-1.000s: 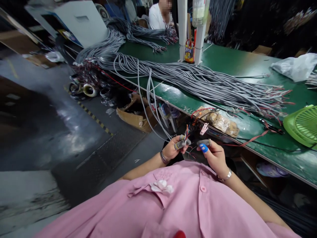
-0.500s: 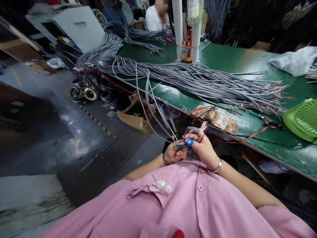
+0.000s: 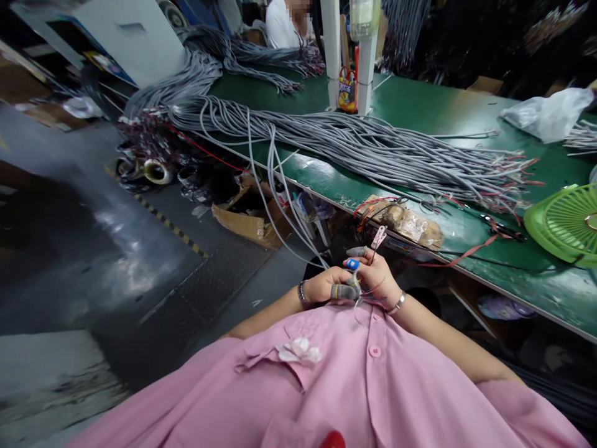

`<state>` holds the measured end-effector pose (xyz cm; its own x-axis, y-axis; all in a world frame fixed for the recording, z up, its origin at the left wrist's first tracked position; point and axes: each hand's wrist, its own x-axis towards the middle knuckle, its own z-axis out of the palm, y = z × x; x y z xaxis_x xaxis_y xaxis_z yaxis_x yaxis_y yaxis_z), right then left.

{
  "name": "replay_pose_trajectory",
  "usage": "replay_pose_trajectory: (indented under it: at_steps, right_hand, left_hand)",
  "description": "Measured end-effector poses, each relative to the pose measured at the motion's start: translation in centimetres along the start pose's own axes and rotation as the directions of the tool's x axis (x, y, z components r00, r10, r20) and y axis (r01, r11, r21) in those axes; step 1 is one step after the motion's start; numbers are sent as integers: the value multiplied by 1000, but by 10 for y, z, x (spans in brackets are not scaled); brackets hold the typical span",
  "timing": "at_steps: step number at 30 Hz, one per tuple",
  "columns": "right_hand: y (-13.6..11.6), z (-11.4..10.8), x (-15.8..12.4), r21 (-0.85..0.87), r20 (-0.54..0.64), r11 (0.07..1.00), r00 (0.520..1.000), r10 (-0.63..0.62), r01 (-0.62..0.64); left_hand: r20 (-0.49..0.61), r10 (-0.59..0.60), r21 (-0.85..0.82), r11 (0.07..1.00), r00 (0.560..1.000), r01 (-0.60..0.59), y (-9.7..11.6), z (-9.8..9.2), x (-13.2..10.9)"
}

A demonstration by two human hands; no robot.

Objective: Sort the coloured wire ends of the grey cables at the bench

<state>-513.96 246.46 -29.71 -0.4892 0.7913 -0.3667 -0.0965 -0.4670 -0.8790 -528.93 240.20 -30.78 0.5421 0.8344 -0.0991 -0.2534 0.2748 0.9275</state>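
Observation:
Close in front of my pink shirt, my two hands meet at the stripped end of a grey cable. My left hand (image 3: 326, 287), with a grey finger cot on its thumb, is closed on the cable. My right hand (image 3: 380, 283), with blue tape on its thumb and a grey cot on a finger, pinches the cable's thin wires (image 3: 370, 300). The wires fan out beneath the right palm. Several grey cables (image 3: 273, 180) droop from the bench edge down to my left hand. A pink clip (image 3: 379, 236) stands just beyond the right fingers.
A thick bundle of grey cables (image 3: 354, 146) lies along the green bench (image 3: 420, 102). A taped block (image 3: 410, 225) sits at the bench edge, with a green fan (image 3: 566, 224) to the right. Below are a cardboard box (image 3: 245, 218) and floor. A person in white (image 3: 280, 25) sits across.
My right hand has shifted its grip, and the wires now spread out below its palm. The left thumb now lies flat across the cable end. The view has moved slightly.

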Motion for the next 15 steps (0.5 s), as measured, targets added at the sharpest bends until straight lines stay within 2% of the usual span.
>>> replay_pose_trajectory:
  at_steps: [2, 4, 6, 8, 10, 12, 15]
  right_hand:
    - [7, -10, 5, -111, -6, 993, 999, -51, 50]
    - [9, -23, 3, -283, 48, 952, 993, -107, 116]
    - [3, -38, -8, -514, 143, 837, 981, -133, 189]
    - [-8, -53, -24, -715, 211, 649, 965, -152, 259]
    - [-20, -66, -40, -824, 233, 470, 945, -229, 317]
    - [-33, -73, -55, -857, 217, 372, 904, -368, 357]
    - [-52, -69, -72, -880, 198, 252, 793, -576, 403]
  left_hand:
    - [-76, 108, 166, 982, 991, -94, 14, 4, 0]
    - [-199, 231, 292, 942, 952, -167, 25, 5, -2]
    - [-294, 335, 400, 894, 895, -203, 30, 4, -6]
    - [-342, 400, 494, 846, 850, -200, 32, 0, -10]
    - [-378, 428, 550, 817, 821, -173, 31, -4, -14]
    - [-407, 411, 563, 816, 816, -130, 29, -7, -16]
    - [-417, 341, 550, 832, 843, -64, 26, -8, -14]
